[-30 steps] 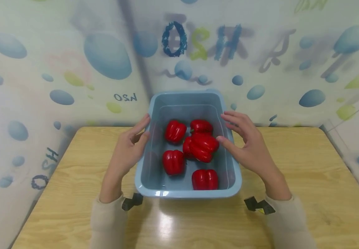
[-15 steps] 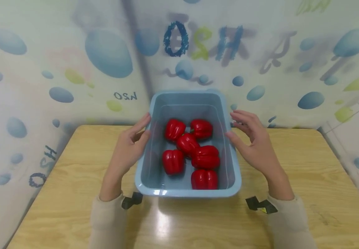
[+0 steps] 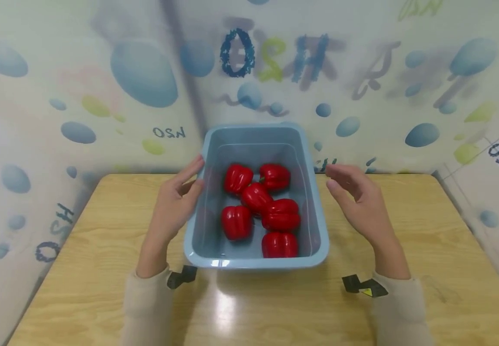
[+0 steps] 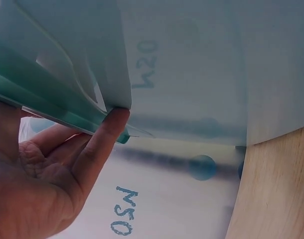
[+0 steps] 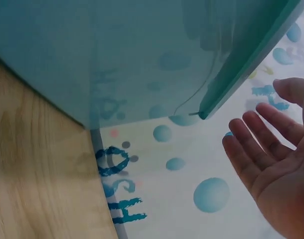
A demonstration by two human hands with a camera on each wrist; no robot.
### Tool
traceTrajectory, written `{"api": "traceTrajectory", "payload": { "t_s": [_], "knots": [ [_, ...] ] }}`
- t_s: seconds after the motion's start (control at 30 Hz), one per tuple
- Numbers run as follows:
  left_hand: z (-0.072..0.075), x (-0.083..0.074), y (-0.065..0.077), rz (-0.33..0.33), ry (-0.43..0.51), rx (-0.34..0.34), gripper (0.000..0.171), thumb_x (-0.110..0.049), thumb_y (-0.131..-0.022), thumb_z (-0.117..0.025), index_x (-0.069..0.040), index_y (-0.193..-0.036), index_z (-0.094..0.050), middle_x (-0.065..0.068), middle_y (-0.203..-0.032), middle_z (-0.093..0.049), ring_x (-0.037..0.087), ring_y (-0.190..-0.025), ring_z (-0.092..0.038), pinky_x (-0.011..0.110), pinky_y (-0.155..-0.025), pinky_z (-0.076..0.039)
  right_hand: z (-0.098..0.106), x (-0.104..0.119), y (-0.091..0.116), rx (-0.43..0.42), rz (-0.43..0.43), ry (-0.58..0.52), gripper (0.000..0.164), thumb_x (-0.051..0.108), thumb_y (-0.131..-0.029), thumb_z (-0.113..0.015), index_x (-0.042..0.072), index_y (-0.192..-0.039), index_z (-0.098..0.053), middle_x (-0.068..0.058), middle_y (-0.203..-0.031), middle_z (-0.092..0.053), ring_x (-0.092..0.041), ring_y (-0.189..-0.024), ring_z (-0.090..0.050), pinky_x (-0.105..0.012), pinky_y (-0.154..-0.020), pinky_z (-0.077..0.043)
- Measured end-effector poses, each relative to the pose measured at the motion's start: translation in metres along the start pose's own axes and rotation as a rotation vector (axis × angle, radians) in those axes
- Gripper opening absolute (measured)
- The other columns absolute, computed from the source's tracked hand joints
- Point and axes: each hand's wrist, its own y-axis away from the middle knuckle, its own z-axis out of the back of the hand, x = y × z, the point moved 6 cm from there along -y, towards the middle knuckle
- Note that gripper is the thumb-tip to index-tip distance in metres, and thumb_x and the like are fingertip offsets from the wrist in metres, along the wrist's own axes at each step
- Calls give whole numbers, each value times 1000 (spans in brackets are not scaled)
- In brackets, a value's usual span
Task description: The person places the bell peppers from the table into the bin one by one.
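A light blue plastic bin stands on the wooden table, holding several red bell peppers. On its left side my left hand touches the rim with relaxed fingers. In the left wrist view, one fingertip lies against the outer wall just under the rim. My right hand hovers to the right of the bin, apart from it, its fingers loosely bent with nothing in them. The right wrist view shows those fingers spread beside the bin's rim. The peppers are out of sight in both wrist views.
The wooden table extends to both sides of the bin and in front of it. Close behind the bin rises a whitish wall printed with blue drops and letters.
A pepper by my right fingertips has dropped in and now lies at the bin's right side, one beside it shifting. My right hand has withdrawn rightward past the rim. The left hand stays.
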Motion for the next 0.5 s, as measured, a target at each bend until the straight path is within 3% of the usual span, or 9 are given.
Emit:
{"api": "traceTrajectory", "payload": {
  "t_s": [0.23,0.4,0.47,0.5],
  "knots": [
    [3,1,1,14,18,-17,49,-16,-108,-55,-19,-156,-53,-6,-165,-50,36,-140,-62,52,-107,-57,18,-12,-2,-38,-59,97,29,19,-108,-60,3,-130,-70,12,-116,-73,4,-109,-67,-5,-103,-47],
    [9,5,3,6,-1,-58,47,-13,-107,-55,-13,-155,-55,9,-156,-59,36,-135,-66,22,-96,-60,46,-25,3,-140,-97,111,33,23,-108,-58,1,-130,-69,25,-114,-70,5,-108,-66,-3,-95,-47],
    [15,6,3,-24,-51,-98,46,-11,-107,-56,-11,-153,-57,13,-153,-62,36,-136,-66,10,-97,-55,54,-33,6,-176,-113,129,33,24,-108,-59,3,-132,-69,24,-117,-70,6,-109,-65,-4,-96,-47],
    [18,6,4,-49,-87,-120,46,-10,-106,-57,-9,-152,-58,15,-152,-62,35,-137,-64,13,-101,-55,58,-36,7,-188,-124,143,33,24,-108,-59,5,-133,-69,20,-120,-71,8,-110,-63,-4,-97,-46]
  ]
}}
